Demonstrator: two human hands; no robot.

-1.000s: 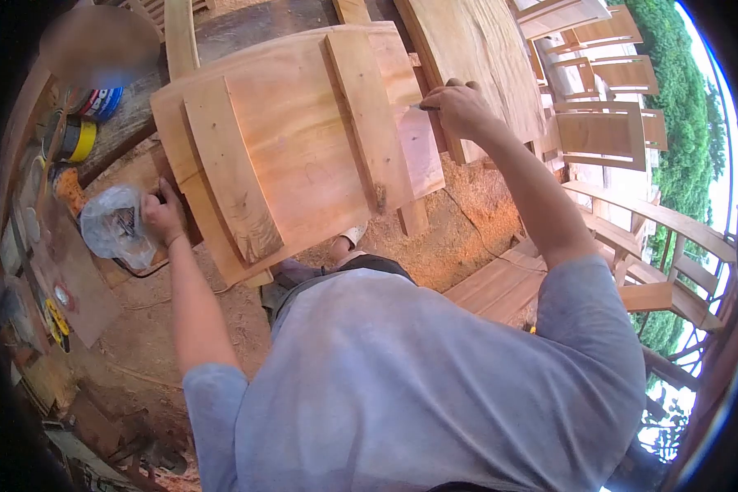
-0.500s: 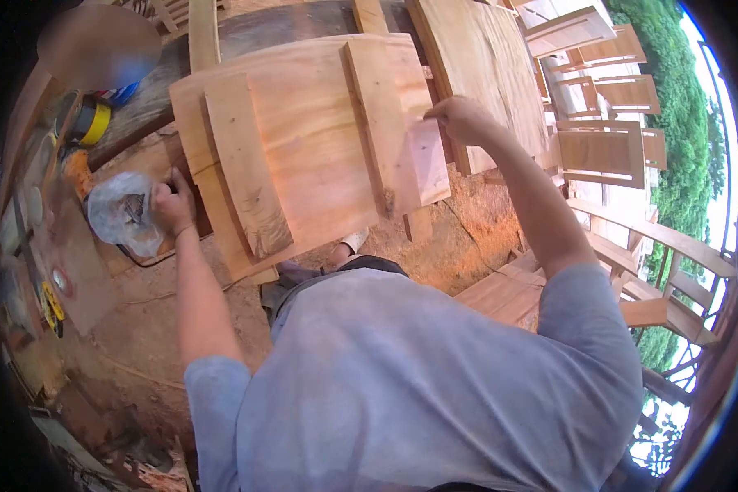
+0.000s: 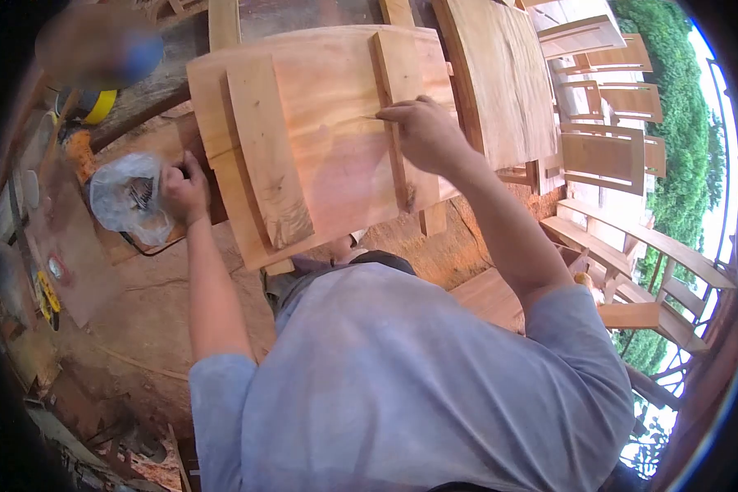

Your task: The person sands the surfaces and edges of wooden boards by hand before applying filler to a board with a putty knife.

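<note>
A wooden panel (image 3: 336, 139) lies in front of me with two battens across it, a left batten (image 3: 269, 152) and a right batten (image 3: 400, 107). Over the right batten is my right hand (image 3: 426, 135), its fingers pinched together and pointing left; whatever they hold is too small to name. My left hand (image 3: 186, 187) is beside the clear plastic bag (image 3: 111, 201), left of the panel, with its fingers curled and thumb raised. Dark screws or nails (image 3: 142, 193) show inside the bag. What the left fingers hold, if anything, is hidden.
An orange tool (image 3: 79, 154) and a yellow tape roll (image 3: 102, 107) are at the left. Another wide board (image 3: 500, 82) lies beyond the panel. Wooden frames (image 3: 603, 156) stand at the right. At the upper left, a blurred round shape (image 3: 98, 45) is close to the bench.
My right hand has moved left, from the panel's right edge to over the right batten. The view has shifted slightly, and my left hand stays beside the bag.
</note>
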